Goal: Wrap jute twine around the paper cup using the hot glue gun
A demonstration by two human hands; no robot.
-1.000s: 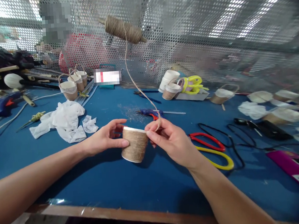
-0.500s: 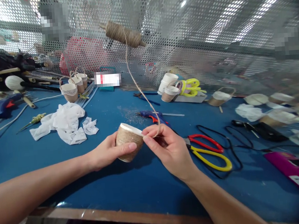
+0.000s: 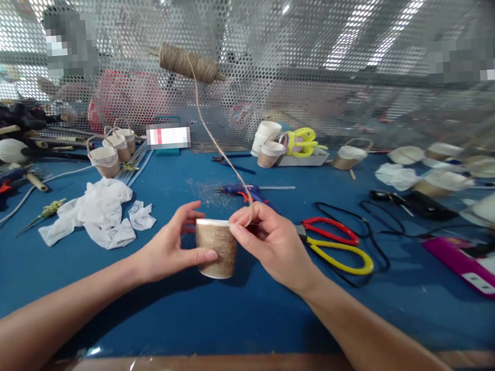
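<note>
Bench note. My left hand (image 3: pixel 171 247) held the twine-wrapped cup (image 3: pixel 216 248) just above the blue table (image 3: pixel 223 317), in front of me near the middle. Thumb lay across the near side of the cup, fingers curled round the far side. The cup was roughly upright, its white rim on top, its wall covered in brown wraps.

My right hand (image 3: pixel 272 243) was just beside the cup on its right, thumb and forefinger pinched on the twine strand (image 3: pixel 212 137) right at the rim. From the pinch the strand ran up and to the left to the spool (image 3: pixel 186 64) mounted on the perforated screen (image 3: pixel 351 88).

Lying on the table: red-and-yellow scissors (image 3: pixel 334 241) near my right wrist, a blue glue gun (image 3: pixel 243 191) beyond the cup, white cloth (image 3: pixel 97 213) to the left. Small handled baskets (image 3: pixel 104 159) stood at far left by the screen. A person in red sat behind it.
</note>
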